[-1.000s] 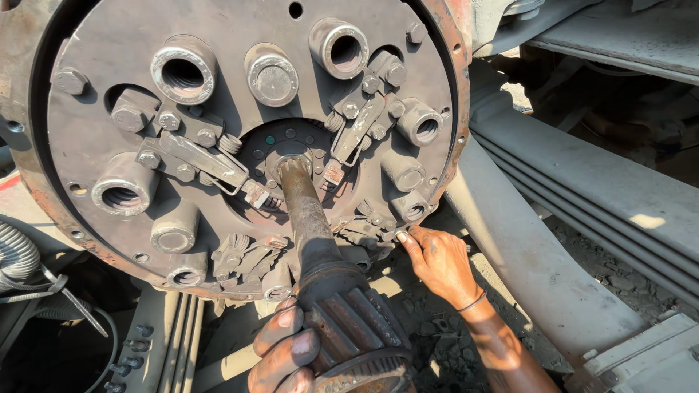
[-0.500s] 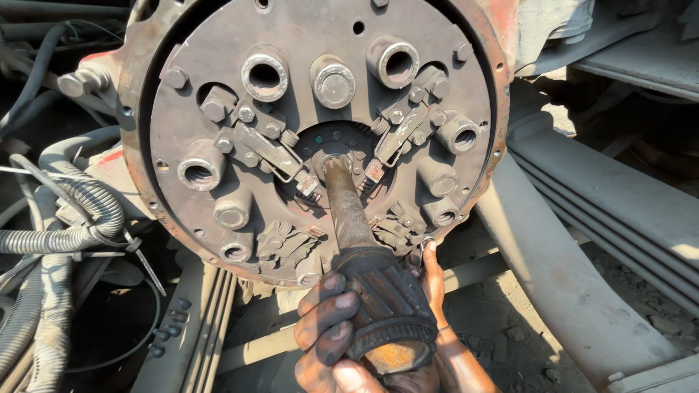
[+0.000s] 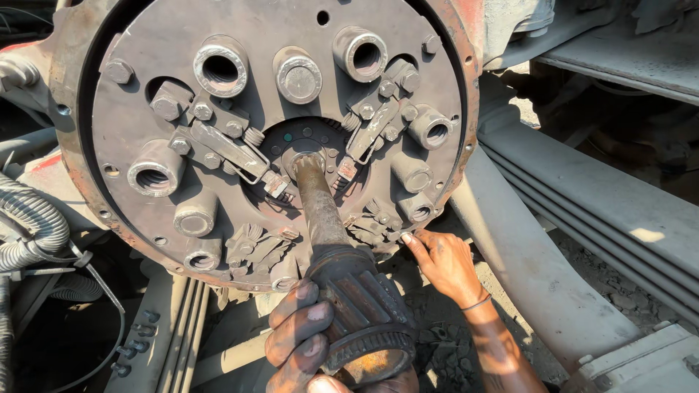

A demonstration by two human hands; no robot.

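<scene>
The big round clutch plate (image 3: 262, 124) fills the view. A splined shaft (image 3: 342, 269) sticks out of its centre toward you. Your left hand (image 3: 298, 335) is clenched around the shaft's toothed end; your right hand (image 3: 444, 266), fingers open, touches the plate's lower edge.

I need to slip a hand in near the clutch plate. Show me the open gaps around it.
Open gap: below the round rusty steel clutch plate, between the right hand and the grey frame beam. Crowded: the centre, where the splined steel shaft enters among levers; the left hand wraps its end. Left is packed with corrugated black hoses.
</scene>
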